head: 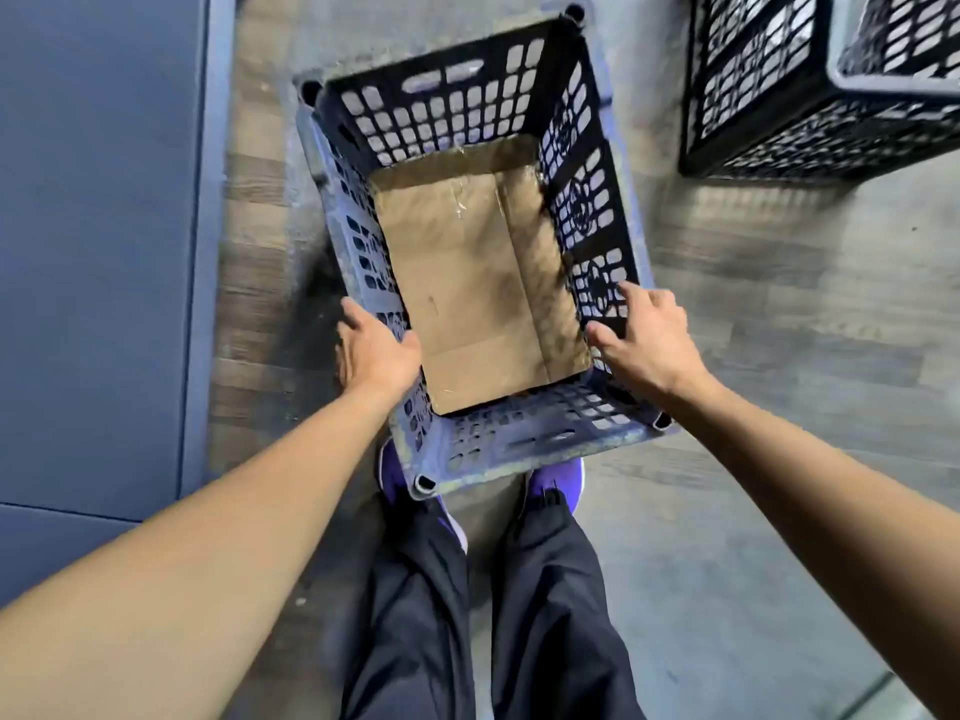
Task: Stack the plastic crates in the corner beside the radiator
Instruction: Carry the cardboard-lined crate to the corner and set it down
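Observation:
A black perforated plastic crate point(457, 106) stands open side up in front of my feet, with a sheet of brown cardboard point(478, 283) lying on its bottom. My left hand point(376, 350) grips the crate's left rim near the close corner. My right hand point(647, 337) rests on the right rim, thumb inside and fingers spread over the wall. A second black crate point(769, 90) sits at the top right, apart from the first. The image is blurred by motion. No radiator is in sight.
A blue-grey padded surface point(98, 241) runs along the whole left side, its edge close to the crate. Grey wood-pattern floor point(753, 314) lies between the two crates. My purple shoes point(556, 480) and dark trousers stand just below the crate.

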Demonstrator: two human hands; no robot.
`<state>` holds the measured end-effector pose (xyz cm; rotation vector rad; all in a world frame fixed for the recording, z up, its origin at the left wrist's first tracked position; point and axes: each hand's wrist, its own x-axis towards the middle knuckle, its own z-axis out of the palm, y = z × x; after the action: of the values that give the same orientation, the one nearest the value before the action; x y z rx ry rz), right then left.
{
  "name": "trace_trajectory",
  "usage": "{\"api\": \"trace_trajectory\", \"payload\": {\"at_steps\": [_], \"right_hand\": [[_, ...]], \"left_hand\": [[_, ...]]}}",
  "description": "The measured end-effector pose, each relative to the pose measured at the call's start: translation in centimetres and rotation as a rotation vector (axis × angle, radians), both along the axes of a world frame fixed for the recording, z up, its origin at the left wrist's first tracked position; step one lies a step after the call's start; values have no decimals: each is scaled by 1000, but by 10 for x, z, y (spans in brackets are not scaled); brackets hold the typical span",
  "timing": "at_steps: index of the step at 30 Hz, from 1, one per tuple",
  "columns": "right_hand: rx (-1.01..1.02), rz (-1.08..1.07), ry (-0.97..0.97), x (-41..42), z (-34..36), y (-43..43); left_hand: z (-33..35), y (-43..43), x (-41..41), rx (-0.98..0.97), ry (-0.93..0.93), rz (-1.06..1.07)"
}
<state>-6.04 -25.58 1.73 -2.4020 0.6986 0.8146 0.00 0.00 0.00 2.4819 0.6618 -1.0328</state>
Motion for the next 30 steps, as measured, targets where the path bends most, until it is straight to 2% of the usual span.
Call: {"api": "trace_trajectory", "payload": {"at_steps": [4,7,11,14,16,23,27,30], "right_hand": [[-154,48,-112,12,-17,-1],[-207,-6,-193,21,-20,1],[-68,-189,-104,39,-23,-11],[159,-376,-3,51,-27,-28],[222,-439,19,53,-29,-36],[216,-508,1,31,-24,-43],[144,-472,-12,40,44,-38],[64,-420,-33,46,113,-43]], "left_hand": [[-18,0,14,44,-115,114],[-30,9,23,39,-99,145],[-38,24,38,-107,-38,285],[-32,24,42,-207,-63,418],[-25,18,39,-224,-106,484],[18,8,42,-217,-154,564],[74,6,59,-182,-167,461],[145,-3,69,-174,-206,346]]}}
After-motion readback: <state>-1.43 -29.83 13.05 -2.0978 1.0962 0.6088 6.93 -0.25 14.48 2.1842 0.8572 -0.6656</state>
